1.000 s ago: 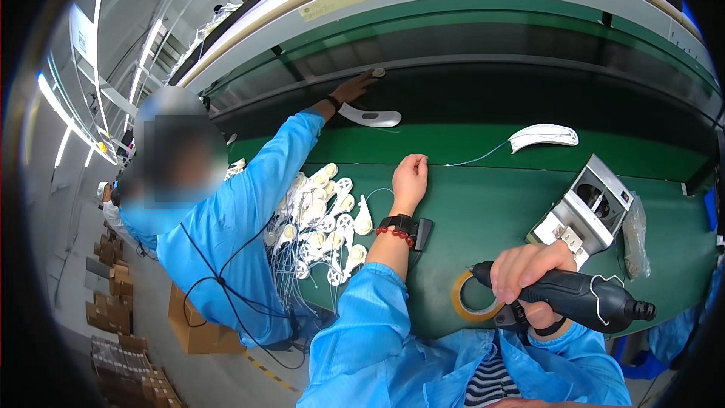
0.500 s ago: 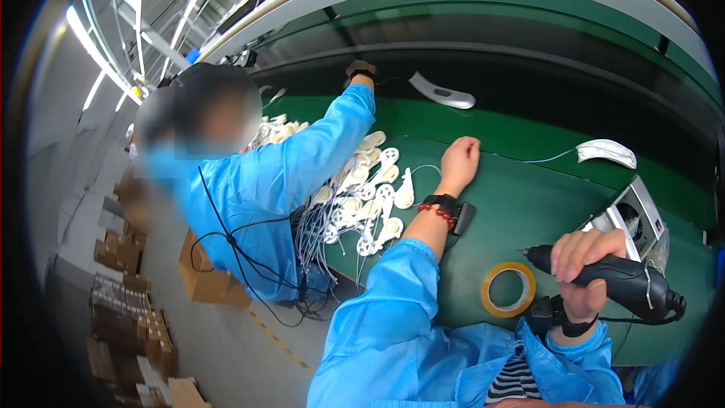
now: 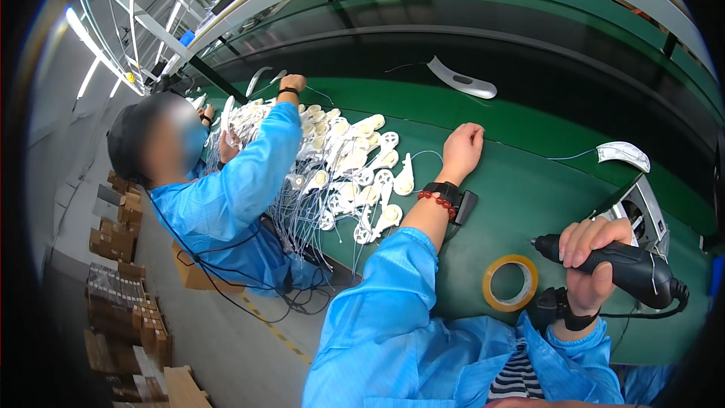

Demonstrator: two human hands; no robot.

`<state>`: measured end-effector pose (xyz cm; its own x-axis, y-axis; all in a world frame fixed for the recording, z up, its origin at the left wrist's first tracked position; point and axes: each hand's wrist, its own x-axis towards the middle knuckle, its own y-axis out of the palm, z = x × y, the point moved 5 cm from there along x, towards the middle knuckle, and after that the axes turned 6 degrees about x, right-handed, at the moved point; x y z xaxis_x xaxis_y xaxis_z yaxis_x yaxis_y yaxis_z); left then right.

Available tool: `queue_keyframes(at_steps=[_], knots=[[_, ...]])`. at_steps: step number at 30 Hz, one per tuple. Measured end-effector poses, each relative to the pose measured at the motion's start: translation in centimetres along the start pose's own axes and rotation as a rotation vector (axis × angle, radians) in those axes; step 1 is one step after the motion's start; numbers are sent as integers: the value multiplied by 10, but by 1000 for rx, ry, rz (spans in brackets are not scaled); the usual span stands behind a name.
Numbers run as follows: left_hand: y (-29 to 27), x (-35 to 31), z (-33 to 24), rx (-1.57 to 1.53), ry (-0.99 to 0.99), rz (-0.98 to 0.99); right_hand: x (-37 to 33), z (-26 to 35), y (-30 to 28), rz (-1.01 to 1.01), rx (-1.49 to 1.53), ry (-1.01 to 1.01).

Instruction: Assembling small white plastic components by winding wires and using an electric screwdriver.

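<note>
My right hand (image 3: 593, 257) is wrapped round a black corded electric screwdriver (image 3: 633, 275), its tip pointing left above the green table. My left hand (image 3: 463, 153) lies over the middle of the table with fingers curled in; whatever they may hold is hidden. Left of it spreads a heap of white plastic parts (image 3: 351, 153) with thin wires, one wire looping close to my left wrist. Between my forearms lies a roll of yellowish tape (image 3: 510, 282). A curved white piece (image 3: 624, 156) with a thin wire sits beyond the screwdriver.
To the left, a co-worker in a blue smock (image 3: 226, 200) reaches over the heap. A curved silver-white shell (image 3: 462, 79) lies on the dark belt (image 3: 544, 75) at the back. A white box-like device (image 3: 642, 215) stands at the right. Cartons (image 3: 121, 295) are stacked on the floor.
The co-worker's arm has drawn back from the belt toward the heap, and a curved white part now shows there. My view has shifted slightly; my hands keep nearly the same pose.
</note>
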<state>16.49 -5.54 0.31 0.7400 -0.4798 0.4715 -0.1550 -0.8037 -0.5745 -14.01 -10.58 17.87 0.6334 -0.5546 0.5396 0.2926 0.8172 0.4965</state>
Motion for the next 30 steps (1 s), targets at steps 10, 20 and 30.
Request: queue_keyframes(at_steps=[10, 20, 30], knots=[[1, 3, 14, -37, -204, 137, 4, 9, -1, 173, -38, 215], [-24, -12, 42, -966, -610, 210, -16, 39, 31, 1065, 454, 2], [-186, -179, -255, -1180, 835, 1666, -85, 74, 43, 1518, 326, 315]])
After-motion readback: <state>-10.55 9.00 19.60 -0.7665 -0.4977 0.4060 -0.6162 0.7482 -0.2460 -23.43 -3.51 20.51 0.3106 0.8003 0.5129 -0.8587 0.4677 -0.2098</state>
